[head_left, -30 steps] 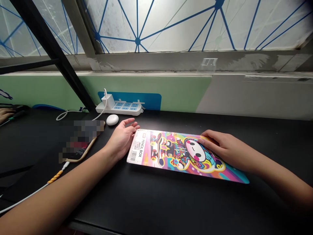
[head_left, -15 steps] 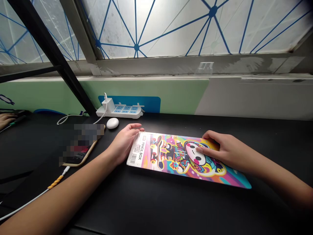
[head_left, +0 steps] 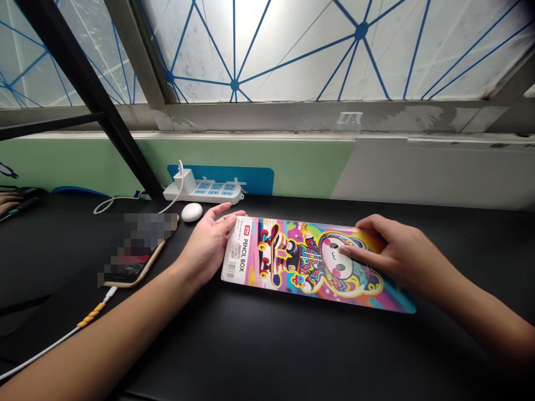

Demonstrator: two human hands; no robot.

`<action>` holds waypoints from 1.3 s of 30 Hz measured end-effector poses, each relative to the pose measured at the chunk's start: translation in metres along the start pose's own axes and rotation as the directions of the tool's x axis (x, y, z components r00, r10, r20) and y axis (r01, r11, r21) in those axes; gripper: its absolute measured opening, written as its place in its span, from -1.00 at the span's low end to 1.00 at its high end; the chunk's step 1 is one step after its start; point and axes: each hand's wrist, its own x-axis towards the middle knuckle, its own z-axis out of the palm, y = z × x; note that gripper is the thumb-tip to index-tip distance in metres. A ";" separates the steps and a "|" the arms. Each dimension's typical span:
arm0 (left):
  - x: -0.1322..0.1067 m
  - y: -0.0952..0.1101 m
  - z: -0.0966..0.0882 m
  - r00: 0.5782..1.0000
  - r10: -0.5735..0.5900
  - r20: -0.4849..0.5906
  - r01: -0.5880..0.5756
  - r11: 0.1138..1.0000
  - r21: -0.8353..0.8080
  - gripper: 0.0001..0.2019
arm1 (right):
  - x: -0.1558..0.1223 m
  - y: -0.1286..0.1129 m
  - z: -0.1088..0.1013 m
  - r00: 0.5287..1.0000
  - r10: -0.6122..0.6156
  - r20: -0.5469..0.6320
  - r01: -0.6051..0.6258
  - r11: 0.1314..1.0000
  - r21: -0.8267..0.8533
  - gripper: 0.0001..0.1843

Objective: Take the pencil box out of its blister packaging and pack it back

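Observation:
A flat, colourful pencil box [head_left: 288, 262] is held at a tilt above the black table, its printed cover facing me. The cover has a cartoon figure on a skateboard and a white label reading "PENCIL BOX" at the left end. My right hand [head_left: 393, 248] grips it near the right end, thumb on the cover and fingers over the far edge, their tips hidden. At the left end, my left hand [head_left: 209, 239] holds the box loosely by its side and far corner. One of its fingers sticks out; part of the hand is behind the box.
Left of my hand lie a white rounded case [head_left: 191, 212] and a phone [head_left: 137, 256], partly pixelated, with a charging cable [head_left: 90, 317]. A white power strip [head_left: 209, 191] with a plugged-in charger stands by the wall. Another person's hand [head_left: 8, 201] shows at the far left.
The pencil box has tipped up a little more towards me, and its right end has shifted left. My right hand has slid slightly rightwards along it. A left finger has lifted off.

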 end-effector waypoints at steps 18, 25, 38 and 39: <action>-0.005 0.008 -0.008 0.939 0.279 0.201 -0.312 0.937 0.156 -0.84 | -0.033 -0.036 -0.009 0.910 -0.403 -0.099 0.374 0.899 -0.227 -0.72; 0.000 0.025 -0.017 0.895 0.007 0.446 -0.330 0.684 0.651 -0.64 | -0.041 -0.043 -0.013 0.865 -0.480 0.145 0.497 0.859 -0.119 -0.93; -0.003 0.012 -0.020 0.733 -0.110 0.671 -0.649 0.185 0.738 -0.25 | -0.028 -0.033 0.001 0.926 -0.300 0.228 0.290 0.954 0.075 -0.42; -0.002 0.011 -0.021 0.723 -0.103 0.684 -0.662 0.184 0.727 -0.26 | -0.026 -0.030 0.000 0.927 -0.299 0.225 0.286 0.954 0.090 -0.39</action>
